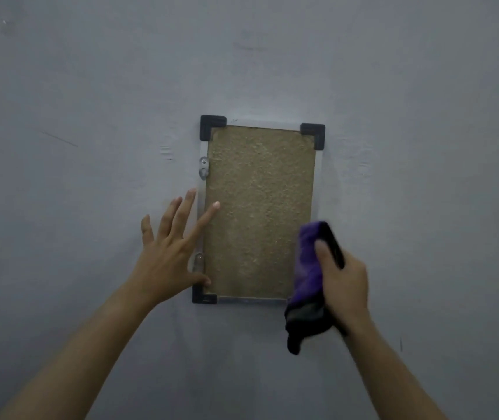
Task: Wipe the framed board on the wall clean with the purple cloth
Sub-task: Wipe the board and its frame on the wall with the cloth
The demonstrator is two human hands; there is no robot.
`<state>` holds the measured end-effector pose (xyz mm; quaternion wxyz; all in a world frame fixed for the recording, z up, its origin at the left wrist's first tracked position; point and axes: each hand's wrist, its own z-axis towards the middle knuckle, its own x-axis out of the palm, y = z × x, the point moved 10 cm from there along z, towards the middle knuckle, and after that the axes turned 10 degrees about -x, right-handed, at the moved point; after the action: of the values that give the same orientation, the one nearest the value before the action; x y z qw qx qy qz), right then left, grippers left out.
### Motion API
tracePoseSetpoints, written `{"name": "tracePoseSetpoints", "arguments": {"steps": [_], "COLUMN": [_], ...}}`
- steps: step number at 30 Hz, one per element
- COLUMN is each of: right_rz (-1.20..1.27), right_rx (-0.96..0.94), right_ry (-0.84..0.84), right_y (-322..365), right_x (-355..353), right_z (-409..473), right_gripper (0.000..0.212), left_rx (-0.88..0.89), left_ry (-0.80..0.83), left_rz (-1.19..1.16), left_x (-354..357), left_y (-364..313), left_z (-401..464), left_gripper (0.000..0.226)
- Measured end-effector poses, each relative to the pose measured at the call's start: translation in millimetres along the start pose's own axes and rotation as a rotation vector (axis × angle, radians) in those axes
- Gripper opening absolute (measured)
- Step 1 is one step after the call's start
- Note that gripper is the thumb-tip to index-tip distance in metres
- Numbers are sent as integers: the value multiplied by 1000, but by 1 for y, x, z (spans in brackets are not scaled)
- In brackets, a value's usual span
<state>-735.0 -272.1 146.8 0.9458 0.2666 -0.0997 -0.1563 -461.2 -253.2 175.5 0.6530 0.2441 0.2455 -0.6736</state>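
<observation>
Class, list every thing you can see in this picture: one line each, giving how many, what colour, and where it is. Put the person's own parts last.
wall: one, grey, fills the whole view behind everything.
board: one, brown and speckled, hung upright on the wall at the middle.
frame: one, pale silver, around the board's edges.
corner caps: three in view, black, at the top left, top right and bottom left corners; the bottom right corner is hidden by the cloth.
clips: two, clear, on the frame's left edge, one high, one low.
cloth: one, purple with dark edges, bunched at the board's lower right.
left hand: one, fingers spread, over the frame's left edge.
right hand: one, grip closed around the cloth.
</observation>
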Motion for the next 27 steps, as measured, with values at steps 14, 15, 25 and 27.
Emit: {"name": "tracePoseSetpoints", "arguments": {"steps": [14, 15, 25, 27], "right_rz": [-597, -608, -489, -479], "right_rx": [-922, -916, -974, -1024], "right_ry": [24, 47, 181, 204], "right_y": [141, 134, 95, 78], "right_x": [91, 97, 109, 110], "right_z": [106, 107, 38, 11], "right_gripper": [35, 37, 39, 38], "left_rx": [-105, -108, -134, -126], "left_ry": [114, 117, 141, 146], "left_rz": [-19, -14, -53, -72], "left_x": [17, 18, 20, 21], "left_y": [24, 25, 23, 22], "left_z": [-8, -8, -8, -8], "left_gripper": [137, 138, 138, 137]}}
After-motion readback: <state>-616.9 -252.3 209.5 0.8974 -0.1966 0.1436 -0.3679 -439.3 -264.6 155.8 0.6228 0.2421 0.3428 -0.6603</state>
